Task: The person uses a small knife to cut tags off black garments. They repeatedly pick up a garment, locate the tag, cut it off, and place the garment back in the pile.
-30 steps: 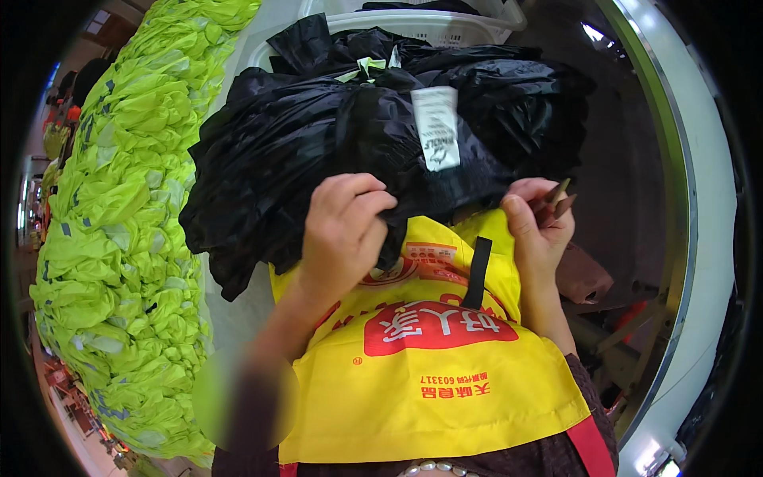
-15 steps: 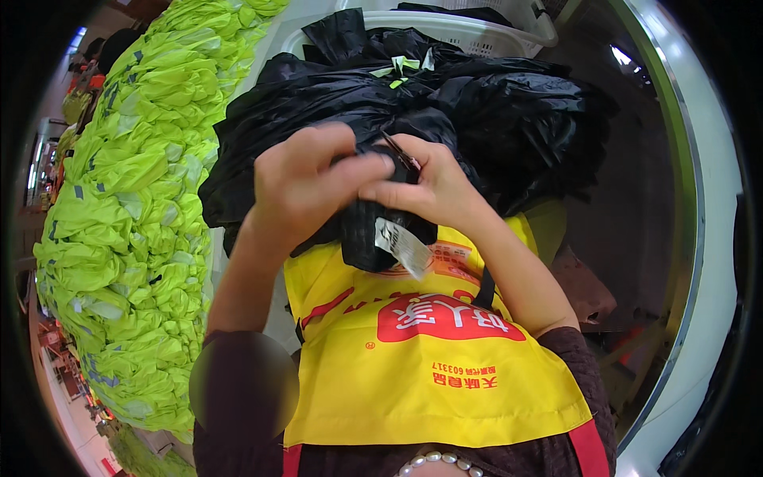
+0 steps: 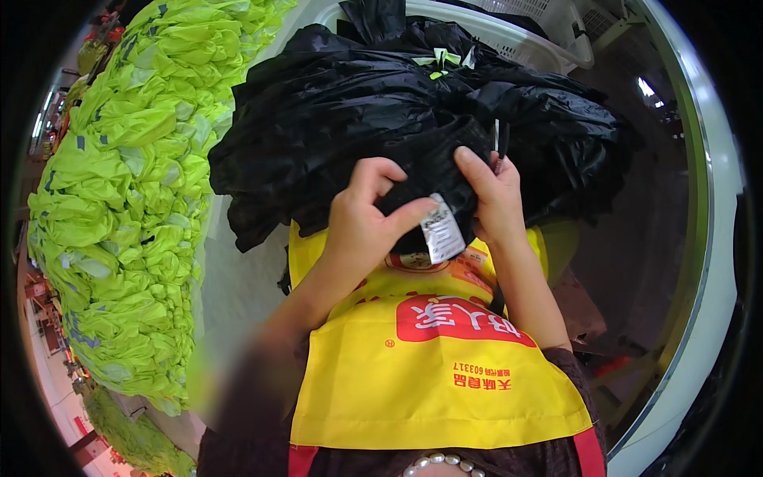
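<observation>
A piece of black, gathered fabric (image 3: 441, 155), apparently part of a garment, is stretched between my two hands. A white printed label (image 3: 443, 230) hangs from its near edge. My left hand (image 3: 366, 211) grips the fabric's left side, thumb against the label's upper corner and index finger curled. On the other side, my right hand (image 3: 499, 199) pinches the fabric under its thumb. That hand also keeps a small pair of thread snips (image 3: 498, 139), blades up, between its fingers; their lower part is hidden.
A large heap of shiny black garments (image 3: 334, 103) lies just beyond my hands, with pale green ties (image 3: 439, 60) on top. Behind it stands a white plastic basket (image 3: 556, 56). Bright yellow-green garments (image 3: 135, 199) are piled along the left. A pale metal rail (image 3: 707, 183) curves along the right.
My hands have moved apart, spreading the black fabric between them. The label has turned its printed side up, and my left thumb has come to it. The snips now point straight up.
</observation>
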{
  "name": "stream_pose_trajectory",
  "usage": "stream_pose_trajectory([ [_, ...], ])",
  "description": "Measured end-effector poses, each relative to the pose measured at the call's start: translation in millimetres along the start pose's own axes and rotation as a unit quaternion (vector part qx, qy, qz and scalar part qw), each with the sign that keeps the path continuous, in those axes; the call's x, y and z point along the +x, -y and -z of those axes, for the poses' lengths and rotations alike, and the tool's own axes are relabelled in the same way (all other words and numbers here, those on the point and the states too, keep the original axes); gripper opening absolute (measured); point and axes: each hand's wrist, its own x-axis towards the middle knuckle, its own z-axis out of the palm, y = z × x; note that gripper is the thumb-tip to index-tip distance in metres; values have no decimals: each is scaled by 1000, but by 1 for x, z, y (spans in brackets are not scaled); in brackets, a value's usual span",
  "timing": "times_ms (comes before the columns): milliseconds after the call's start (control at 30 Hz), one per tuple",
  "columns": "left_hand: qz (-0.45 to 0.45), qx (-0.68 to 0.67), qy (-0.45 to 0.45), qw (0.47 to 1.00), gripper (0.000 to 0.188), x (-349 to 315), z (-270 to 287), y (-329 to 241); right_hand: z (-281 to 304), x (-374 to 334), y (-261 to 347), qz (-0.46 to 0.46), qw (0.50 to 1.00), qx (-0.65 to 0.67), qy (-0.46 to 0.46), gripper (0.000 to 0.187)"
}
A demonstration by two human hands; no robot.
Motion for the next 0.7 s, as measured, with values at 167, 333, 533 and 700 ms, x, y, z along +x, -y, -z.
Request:
stream_pose_trajectory([
  [167,107,-237,191,946,39,11,-4,-37,24,-17,-7,-10,996,-14,-93,21],
  [333,80,-154,292,941,60,25,-8,-28,62,-29,28,-59,996,-70,-5,17],
  [533,78,-127,313,938,56,37,-12,-30,46,-14,53,45,967,-251,17,20],
  [700,116,-149,246,951,41,30,-20,-38,52,-10,42,52,982,-182,-29,18],
])
